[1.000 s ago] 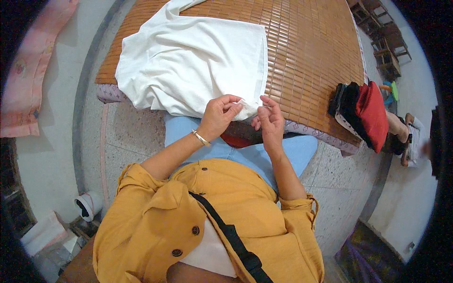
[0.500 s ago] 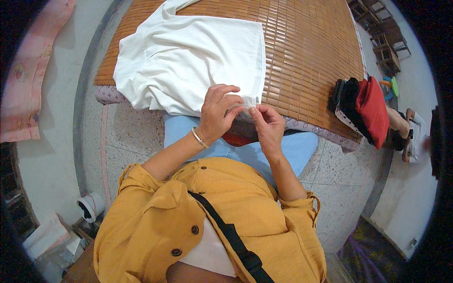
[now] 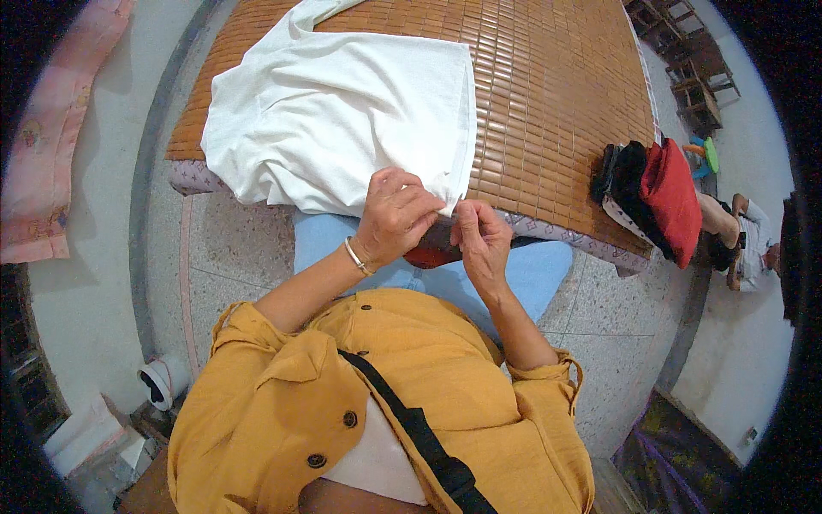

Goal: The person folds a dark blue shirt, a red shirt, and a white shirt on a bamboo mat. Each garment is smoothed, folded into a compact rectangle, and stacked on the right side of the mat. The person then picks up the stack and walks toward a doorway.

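A white long-sleeved shirt (image 3: 334,111) lies spread and wrinkled on a brown bamboo mat (image 3: 548,103), its near part hanging over the bed edge above my lap. At the near corner of its hem, my left hand (image 3: 396,216) is closed in a pinch on the cloth, with a pale bracelet (image 3: 358,257) on the wrist. Close beside it, my right hand (image 3: 481,244) is closed too, thumb and forefinger at the same hem corner. The fingertips partly hide the bit of cloth between them.
Folded dark and red clothes (image 3: 670,201) are stacked at the mat's right edge. Beyond them a person (image 3: 753,244) is partly seen near a green and blue plastic thing (image 3: 707,156). Wooden stools (image 3: 692,86) stand far right. A pink curtain (image 3: 51,137) hangs at left.
Both hands have come slightly nearer to me, drawing the hem corner along. My left fingers have closed in more on the cloth. At right, the other person has shifted a little.
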A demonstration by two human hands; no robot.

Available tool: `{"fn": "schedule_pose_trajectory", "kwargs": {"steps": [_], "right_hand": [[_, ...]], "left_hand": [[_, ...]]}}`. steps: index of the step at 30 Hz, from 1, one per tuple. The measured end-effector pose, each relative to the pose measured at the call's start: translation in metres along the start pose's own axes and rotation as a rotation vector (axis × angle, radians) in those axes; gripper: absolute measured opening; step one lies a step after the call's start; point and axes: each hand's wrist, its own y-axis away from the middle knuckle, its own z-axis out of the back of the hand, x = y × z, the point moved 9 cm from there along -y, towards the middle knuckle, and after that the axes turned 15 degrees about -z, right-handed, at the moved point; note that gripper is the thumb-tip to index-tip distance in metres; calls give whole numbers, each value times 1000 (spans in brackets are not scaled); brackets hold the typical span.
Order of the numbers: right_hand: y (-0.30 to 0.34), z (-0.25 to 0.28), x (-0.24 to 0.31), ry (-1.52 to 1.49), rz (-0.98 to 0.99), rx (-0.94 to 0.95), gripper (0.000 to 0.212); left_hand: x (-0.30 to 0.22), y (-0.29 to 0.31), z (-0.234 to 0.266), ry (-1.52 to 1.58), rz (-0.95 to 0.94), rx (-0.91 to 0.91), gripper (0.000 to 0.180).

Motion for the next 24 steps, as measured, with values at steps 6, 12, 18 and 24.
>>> {"fn": "schedule_pose_trajectory", "kwargs": {"steps": [6, 12, 18, 24], "right_hand": [[-23, -12, -32, 315, 0, 226, 30], [-56, -39, -15, 940, 185, 273, 42], [-99, -62, -18, 1167, 428, 202, 45], [-158, -25, -46, 98, -220, 230, 56]], "left_hand": [[-14, -6, 11, 94, -48, -34, 20], [-41, -12, 21, 465, -114, 163, 20], [-63, -10, 33, 549, -108, 281, 20], [-62, -14, 53, 533, -68, 226, 20]]}}
